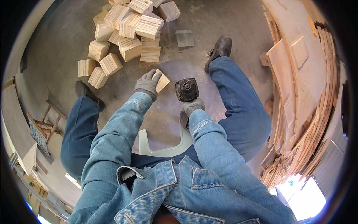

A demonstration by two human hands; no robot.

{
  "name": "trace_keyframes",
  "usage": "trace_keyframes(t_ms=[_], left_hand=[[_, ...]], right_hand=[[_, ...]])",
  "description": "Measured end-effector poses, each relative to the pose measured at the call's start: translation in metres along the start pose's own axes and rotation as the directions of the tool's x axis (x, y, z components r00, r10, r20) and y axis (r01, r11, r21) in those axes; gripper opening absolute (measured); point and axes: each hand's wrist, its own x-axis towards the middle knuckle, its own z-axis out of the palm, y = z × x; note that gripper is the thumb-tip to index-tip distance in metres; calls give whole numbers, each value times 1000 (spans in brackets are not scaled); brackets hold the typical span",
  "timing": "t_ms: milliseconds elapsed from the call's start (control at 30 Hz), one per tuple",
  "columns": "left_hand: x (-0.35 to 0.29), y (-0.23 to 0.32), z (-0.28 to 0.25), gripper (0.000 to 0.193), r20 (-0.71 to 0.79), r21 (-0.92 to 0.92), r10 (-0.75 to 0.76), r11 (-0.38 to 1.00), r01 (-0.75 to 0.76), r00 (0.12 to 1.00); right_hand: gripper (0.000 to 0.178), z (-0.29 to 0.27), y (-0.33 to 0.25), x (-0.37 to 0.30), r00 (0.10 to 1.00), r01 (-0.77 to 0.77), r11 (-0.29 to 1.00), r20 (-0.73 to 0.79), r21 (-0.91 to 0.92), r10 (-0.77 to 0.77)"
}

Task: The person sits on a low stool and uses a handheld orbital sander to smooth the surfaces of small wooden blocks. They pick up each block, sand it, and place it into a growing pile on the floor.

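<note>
My left hand wears a grey knit glove. Its fingers curl along the left edge of a small pale wooden block low over the floor. My right hand, in the same kind of glove, is closed round the handle of a black power tool that looks like a nail gun. I see the tool from above, its squarish top cap facing me, so its nose is hidden. The tool stands just right of the block, apart from it. Beyond my left hand lies a heap of layered plywood blocks.
Between my legs is a pale plastic stool seat. A dark flat square piece lies on the concrete floor ahead. Along the right side runs a stack of plywood sheets. A small wooden frame stands at the left.
</note>
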Motion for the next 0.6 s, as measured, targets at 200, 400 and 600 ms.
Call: trace_keyframes(t_ms=[200,400,600], left_hand=[[35,11,-2,78,129,171,65,981,-87,990],[43,3,13,58,76,175,91,979,-103,993],[18,-35,16,34,66,173,-17,985,6,998]], right_hand=[[47,-18,-20,-20,992,-47,997,120,68,39],[48,-13,-6,-5,996,9,995,85,-101,-1],[45,-19,-20,-23,998,4,988,64,-152,5]])
